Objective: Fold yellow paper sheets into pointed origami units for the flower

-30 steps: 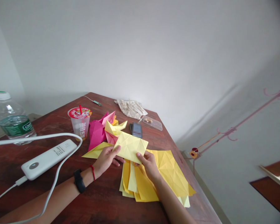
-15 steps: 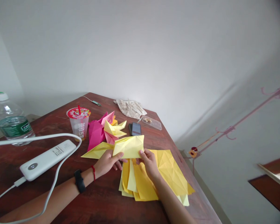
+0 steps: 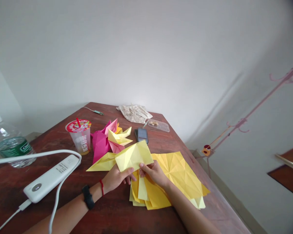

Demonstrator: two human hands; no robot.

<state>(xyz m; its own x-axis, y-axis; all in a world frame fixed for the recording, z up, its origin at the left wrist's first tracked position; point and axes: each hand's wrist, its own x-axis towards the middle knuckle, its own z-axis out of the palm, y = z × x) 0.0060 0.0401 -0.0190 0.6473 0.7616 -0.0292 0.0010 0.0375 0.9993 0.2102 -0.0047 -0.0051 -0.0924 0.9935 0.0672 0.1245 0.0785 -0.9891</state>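
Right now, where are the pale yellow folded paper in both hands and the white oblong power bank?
Pale yellow folded paper (image 3: 134, 156): head view, middle of its visible face.
White oblong power bank (image 3: 51, 179): head view, middle of its upper face.

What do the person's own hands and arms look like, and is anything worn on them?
The left hand is ungloved; at its wrist are a thin red bracelet and, farther up, a wide black wristband. The right hand is ungloved too, with nothing visible worn at its wrist. No sleeves show.
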